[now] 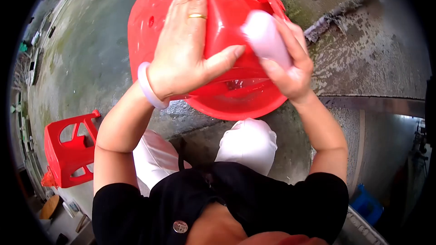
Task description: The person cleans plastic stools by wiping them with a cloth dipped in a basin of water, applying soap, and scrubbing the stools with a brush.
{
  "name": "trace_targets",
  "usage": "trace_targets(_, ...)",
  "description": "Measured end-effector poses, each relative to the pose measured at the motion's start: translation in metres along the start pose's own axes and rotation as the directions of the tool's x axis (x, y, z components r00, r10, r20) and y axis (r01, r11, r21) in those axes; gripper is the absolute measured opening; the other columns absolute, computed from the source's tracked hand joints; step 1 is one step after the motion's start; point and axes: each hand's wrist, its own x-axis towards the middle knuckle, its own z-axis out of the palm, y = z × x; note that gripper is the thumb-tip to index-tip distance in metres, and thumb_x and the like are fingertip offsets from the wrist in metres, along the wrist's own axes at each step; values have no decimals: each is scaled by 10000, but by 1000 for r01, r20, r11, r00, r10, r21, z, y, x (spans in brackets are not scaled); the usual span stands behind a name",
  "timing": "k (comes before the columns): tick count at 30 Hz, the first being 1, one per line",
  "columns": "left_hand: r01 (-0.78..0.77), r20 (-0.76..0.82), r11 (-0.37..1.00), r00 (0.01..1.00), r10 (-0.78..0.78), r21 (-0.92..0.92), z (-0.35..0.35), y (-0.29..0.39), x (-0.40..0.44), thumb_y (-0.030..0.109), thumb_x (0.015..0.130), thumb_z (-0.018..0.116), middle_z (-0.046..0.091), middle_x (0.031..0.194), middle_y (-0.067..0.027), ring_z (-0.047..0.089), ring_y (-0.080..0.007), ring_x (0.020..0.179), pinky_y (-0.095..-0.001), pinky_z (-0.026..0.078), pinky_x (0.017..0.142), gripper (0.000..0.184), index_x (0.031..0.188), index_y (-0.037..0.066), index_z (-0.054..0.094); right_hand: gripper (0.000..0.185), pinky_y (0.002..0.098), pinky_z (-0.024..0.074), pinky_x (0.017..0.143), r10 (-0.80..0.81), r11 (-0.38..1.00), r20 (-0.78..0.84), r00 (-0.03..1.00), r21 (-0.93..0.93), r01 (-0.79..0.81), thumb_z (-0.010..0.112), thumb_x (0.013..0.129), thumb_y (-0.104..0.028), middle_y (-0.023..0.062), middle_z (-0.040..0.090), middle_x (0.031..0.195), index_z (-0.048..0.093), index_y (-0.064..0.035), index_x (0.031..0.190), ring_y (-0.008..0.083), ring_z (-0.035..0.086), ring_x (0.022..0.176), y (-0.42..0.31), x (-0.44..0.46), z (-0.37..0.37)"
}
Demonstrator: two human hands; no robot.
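A large red plastic stool [222,0], with a cut-out on its right, lies tipped over a red basin [240,111]. A little water glints inside the basin. My left hand [186,50] rests flat on the stool with its fingers stretched out and the thumb spread; it wears a ring and a pale bangle. My right hand [295,66] is wrapped round a pale pink, oblong object [267,36] at the stool's right side. That object is smeared by motion, and its underside is hidden, so I cannot tell its exact kind.
Another red plastic stool [72,149] lies on the wet concrete floor to the left. On the right, a raised ledge edge [372,105] runs beside a lower area, with a blue plastic item [367,205] further down. My knees in white trousers [249,143] are just below the basin.
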Motion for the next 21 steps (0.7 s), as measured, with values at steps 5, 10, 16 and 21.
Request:
trace_targets(5,90,126,983,990,-70,-162,-13,-9,-5,270,734,715,288,1471,-284,255,-394,1400,-414,209,1143,905,1437,-74,259,454,345,504,794,-53,990,-155,987,121,72,761,737,-231,183,647,992,660,-27,1130,287,617,898,41,81,49)
trace_targets(10,72,76,969,996,-55,-237,-20,-11,-14,259,738,719,254,1502,-264,241,-362,1415,-410,182,1146,923,1445,-88,237,332,366,516,817,180,953,-165,970,-215,-214,736,788,-172,165,691,958,680,5,1064,292,664,907,96,-25,5)
trace_targets(16,41,100,982,995,-23,-184,-28,-18,-15,336,741,680,348,1445,-269,202,-406,1421,-459,190,1127,735,1338,-24,447,387,357,447,967,589,743,-282,758,-179,-644,689,833,-96,172,630,1166,621,37,1190,252,597,1089,99,-159,-67)
trace_targets(21,6,119,988,993,13,-156,-27,-31,-12,365,772,660,290,1449,-294,231,-447,1399,-498,238,1105,535,1196,55,557,395,316,453,936,609,777,-272,745,21,-629,687,843,-153,165,644,1135,624,33,1186,225,616,1049,156,-107,-54)
